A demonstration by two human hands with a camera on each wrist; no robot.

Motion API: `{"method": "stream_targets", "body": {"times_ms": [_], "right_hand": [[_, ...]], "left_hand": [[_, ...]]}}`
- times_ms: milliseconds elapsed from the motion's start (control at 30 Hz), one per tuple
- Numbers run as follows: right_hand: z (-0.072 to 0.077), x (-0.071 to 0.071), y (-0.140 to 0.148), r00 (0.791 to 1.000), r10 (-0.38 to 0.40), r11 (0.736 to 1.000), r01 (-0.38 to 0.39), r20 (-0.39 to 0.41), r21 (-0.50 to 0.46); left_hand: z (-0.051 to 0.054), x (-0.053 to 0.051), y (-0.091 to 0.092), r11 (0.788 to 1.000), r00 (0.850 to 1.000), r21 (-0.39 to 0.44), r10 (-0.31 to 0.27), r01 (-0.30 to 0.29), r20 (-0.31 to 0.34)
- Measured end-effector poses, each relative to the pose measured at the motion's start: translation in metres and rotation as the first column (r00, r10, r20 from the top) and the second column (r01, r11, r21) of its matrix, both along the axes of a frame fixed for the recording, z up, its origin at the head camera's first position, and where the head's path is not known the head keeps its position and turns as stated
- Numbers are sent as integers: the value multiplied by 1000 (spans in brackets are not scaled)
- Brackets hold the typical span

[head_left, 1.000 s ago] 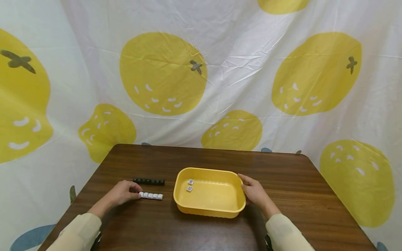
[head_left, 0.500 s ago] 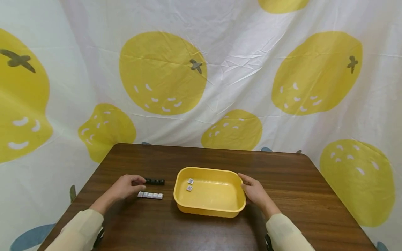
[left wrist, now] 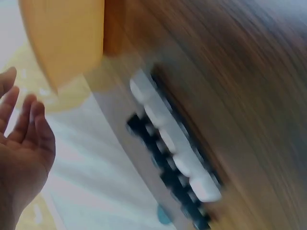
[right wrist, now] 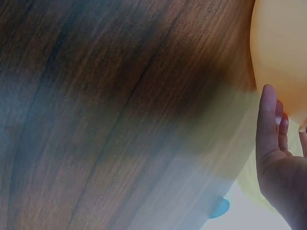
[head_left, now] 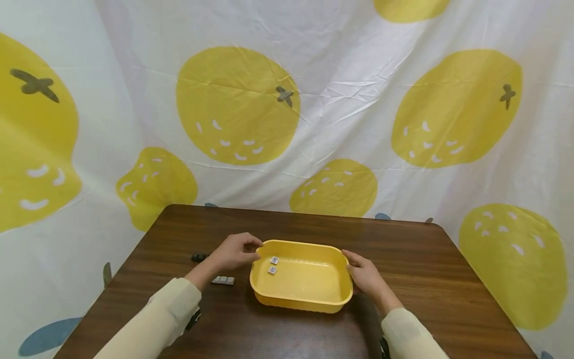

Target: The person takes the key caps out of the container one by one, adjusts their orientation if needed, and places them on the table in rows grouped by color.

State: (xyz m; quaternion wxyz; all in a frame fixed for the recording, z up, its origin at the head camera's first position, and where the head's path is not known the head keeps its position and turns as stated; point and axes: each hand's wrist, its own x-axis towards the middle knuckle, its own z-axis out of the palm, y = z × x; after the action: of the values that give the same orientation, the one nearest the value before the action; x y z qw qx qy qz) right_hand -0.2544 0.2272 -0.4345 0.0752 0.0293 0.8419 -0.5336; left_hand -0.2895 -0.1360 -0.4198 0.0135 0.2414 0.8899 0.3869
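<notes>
My left hand (head_left: 237, 249) hovers at the left rim of a yellow plastic tray (head_left: 296, 303), fingers loosely bent, with nothing visible in its grasp. Whether its fingertips touch the rim cannot be told. On the opposite side, my right hand (head_left: 367, 276) rests against the tray's outer wall with mostly straight fingers (right wrist: 268, 115). Two small white pieces (head_left: 273, 260) with dark marks, looking like keycaps, lie inside the tray at its left. Beneath my left forearm runs a row of white keycap-like pieces (left wrist: 168, 136). Beside it lies a row of black ones (left wrist: 163, 165), partly hidden in the head view.
All of this stands on a dark brown wooden table (head_left: 426, 279). A white cloth with yellow lemon prints (head_left: 332, 124) hangs behind the table's far edge. The two rows lie left of the tray.
My left hand has gone from the left end of the white row to the black row, then right to the tray's rim. My right hand stays at the tray. The view has shifted slightly.
</notes>
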Motion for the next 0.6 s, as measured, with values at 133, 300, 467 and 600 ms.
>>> {"method": "stream_targets", "body": {"times_ms": [133, 300, 467, 600], "right_hand": [[0, 0, 0, 1000, -4, 1000, 4, 9, 8], [-2, 0, 0, 1000, -12, 1000, 12, 7, 15], [-1, 0, 0, 1000, -7, 1000, 7, 0, 24], [0, 0, 0, 1000, -8, 1000, 8, -1, 19]], "left_hand": [[-8, -4, 19, 994, 999, -99, 32, -36, -43], [-20, -7, 33, 972, 997, -221, 83, -81, 0], [-23, -9, 42, 951, 996, -296, 88, -83, 4], [-22, -10, 49, 935, 994, -340, 110, -103, 2]]}}
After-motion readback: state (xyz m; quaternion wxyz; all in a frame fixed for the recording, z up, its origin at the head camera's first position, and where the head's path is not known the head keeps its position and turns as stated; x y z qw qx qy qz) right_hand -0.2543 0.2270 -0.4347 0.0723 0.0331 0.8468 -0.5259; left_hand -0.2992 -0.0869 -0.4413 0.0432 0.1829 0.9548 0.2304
